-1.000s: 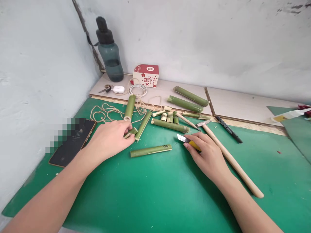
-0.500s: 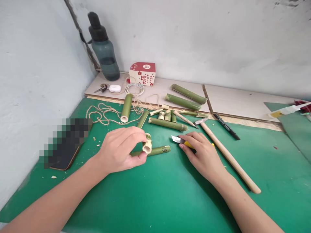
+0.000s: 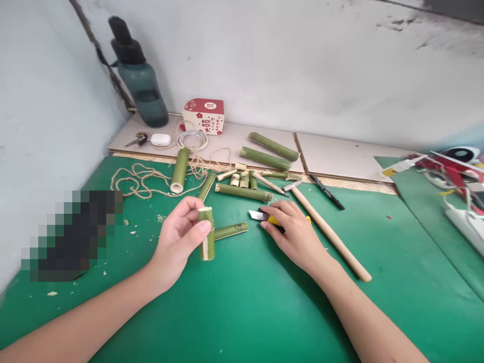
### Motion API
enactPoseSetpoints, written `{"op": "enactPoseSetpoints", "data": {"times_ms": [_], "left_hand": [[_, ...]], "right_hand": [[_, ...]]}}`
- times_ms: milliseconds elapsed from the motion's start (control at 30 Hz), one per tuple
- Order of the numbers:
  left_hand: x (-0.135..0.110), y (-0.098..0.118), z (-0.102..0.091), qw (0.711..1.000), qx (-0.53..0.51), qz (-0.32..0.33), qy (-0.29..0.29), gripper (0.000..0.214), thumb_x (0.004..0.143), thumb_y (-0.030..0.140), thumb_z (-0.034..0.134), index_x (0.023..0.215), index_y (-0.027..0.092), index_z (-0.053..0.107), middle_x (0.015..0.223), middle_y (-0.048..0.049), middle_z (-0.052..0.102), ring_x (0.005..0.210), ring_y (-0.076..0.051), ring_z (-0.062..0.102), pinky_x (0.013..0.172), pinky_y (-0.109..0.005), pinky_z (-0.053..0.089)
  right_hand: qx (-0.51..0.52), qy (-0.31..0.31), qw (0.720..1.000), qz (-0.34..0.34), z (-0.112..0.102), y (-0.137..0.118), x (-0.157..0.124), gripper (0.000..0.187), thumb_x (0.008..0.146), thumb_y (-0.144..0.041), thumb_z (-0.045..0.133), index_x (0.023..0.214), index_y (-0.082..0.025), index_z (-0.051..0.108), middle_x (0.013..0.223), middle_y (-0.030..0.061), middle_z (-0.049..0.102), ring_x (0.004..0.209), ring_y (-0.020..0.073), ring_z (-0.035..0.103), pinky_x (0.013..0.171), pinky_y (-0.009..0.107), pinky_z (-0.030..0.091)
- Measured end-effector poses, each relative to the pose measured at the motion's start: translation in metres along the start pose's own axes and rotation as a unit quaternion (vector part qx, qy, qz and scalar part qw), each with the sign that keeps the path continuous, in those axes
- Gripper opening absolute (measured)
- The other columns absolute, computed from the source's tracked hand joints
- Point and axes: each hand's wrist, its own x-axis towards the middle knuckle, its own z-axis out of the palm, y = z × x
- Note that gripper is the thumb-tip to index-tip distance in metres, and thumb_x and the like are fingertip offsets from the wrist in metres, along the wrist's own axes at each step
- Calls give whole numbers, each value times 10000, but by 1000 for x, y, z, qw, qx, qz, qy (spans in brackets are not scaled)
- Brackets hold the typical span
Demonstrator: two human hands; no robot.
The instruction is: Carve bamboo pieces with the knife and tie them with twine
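Observation:
My left hand is closed on a short green bamboo piece, thumb in front and fingers behind. The piece stands nearly upright, with a pale stripe down its side and a node near its middle. Beyond it a bamboo stick with a dark mark near one end lies on the green mat. In my right hand is a yellow utility knife, its blade out and pointing left; the hand rests low at the mat, apart from the bamboo.
Behind my hands lie several bamboo pieces, a hammer, a marker and loose twine. A phone, blurred out, is at the left. On the back ledge stand a water bottle and a red-white box.
My left hand has turned the bamboo piece from its hollow end facing me to upright, side-on. The view has swung right. The knife stays in my right hand.

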Motion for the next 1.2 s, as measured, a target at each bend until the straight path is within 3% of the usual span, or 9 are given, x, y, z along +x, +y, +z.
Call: {"op": "enactPoseSetpoints", "data": {"times_ms": [100,233,433,533,633,767,933,1067,1200], "left_hand": [[-3,3,0,1000,-1,-7,-7,362,855,472,779,988,236,538,818,12,558,663,-112,487,535,-208,421],[-3,9,2,999,-12,-38,4,324,868,492,740,985,231,587,831,-7,565,656,-117,482,516,-212,404],[-7,15,7,996,-55,-65,-37,293,880,468,715,1002,215,631,728,8,468,596,-105,425,531,-238,415],[-9,11,6,992,-61,-76,-78,270,871,432,742,978,235,591,729,20,444,611,-103,416,548,-232,404],[-12,4,5,990,-32,-63,-124,293,851,410,779,964,242,568,754,23,439,642,-102,420,570,-222,388],[-16,-6,6,979,-33,-71,-190,323,841,381,800,906,224,525,774,33,395,633,-87,394,569,-216,363],[-22,-12,8,962,-2,-104,-252,421,782,388,852,869,215,477,776,41,397,645,-89,360,596,-230,315],[-23,-13,10,960,64,-70,-263,395,773,375,863,843,212,511,837,23,447,723,-115,409,670,-250,337],[-22,-11,14,958,78,-37,-273,474,663,431,951,802,201,561,1012,-25,555,923,-178,532,822,-296,395]], "right_hand": [[-17,61,997,32,-16,17,3,342,1031,-411,550,1282,-225,690,1238,123,689,1152,314,631,1013,516,527],[-61,175,973,137,-37,58,2,336,1001,-384,547,1243,-219,711,1214,122,707,1155,322,636,994,512,524],[-64,173,959,214,-39,101,-2,380,949,-370,557,1244,-183,704,1188,139,711,1093,320,659,996,530,522],[-48,152,971,180,-32,94,0,377,972,-399,551,1258,-199,694,1215,137,701,1154,326,643,1001,523,526],[-43,114,986,110,-26,69,3,384,1018,-409,523,1318,-214,662,1282,137,689,1217,321,613,1056,530,507],[-56,50,997,18,-19,31,4,455,1066,-441,470,1462,-238,566,1550,121,547,1455,317,437,1219,542,385],[-79,-23,996,34,-11,19,3,538,1072,-521,423,1538,-259,481,1698,122,371,1591,351,259,1230,611,349],[-81,-18,995,54,-10,27,4,514,1079,-525,401,1489,-240,525,1633,118,479,1577,360,283,1215,613,352],[-85,0,995,48,-7,32,6,461,1076,-497,440,1414,-228,600,1552,119,561,1545,364,321,1204,603,354]]}}
